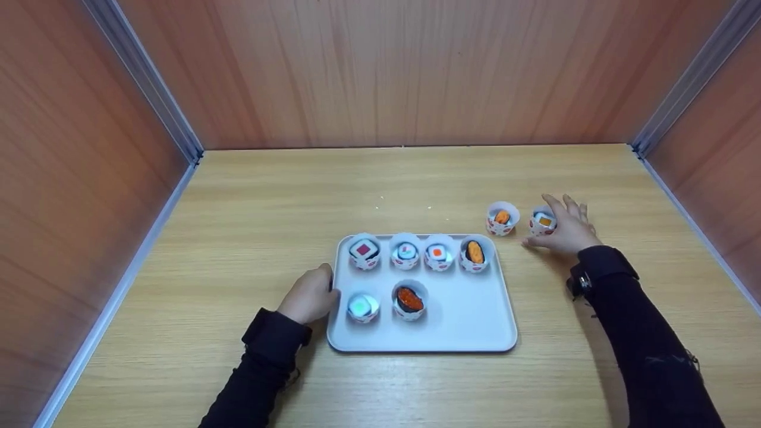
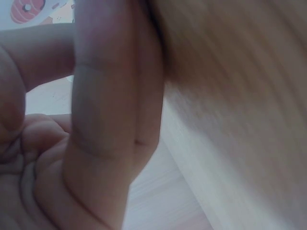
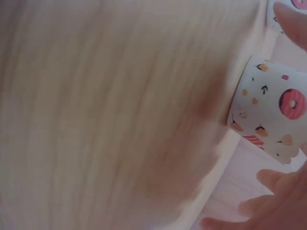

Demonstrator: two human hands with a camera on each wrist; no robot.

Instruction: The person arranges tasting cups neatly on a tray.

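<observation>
At the left edge of a white tray (image 1: 469, 327), my left hand (image 1: 310, 295) grips the rim, its thumb on the tray side. Bent fingers (image 2: 108, 110) fill the left wrist view. To the right of the tray my right hand (image 1: 566, 230) reaches round a patterned paper cup (image 1: 538, 228) with a sushi piece in it. Thumb and fingers are spread on either side of that cup (image 3: 268, 110), and gaps show between them and its wall in the right wrist view.
Another paper cup (image 1: 500, 224) with an orange-topped piece stands just left of the right hand. On the tray are several sushi cups, including one with red topping (image 1: 409, 301) and one pale green (image 1: 362, 307). Wooden panels (image 1: 380, 77) enclose the table.
</observation>
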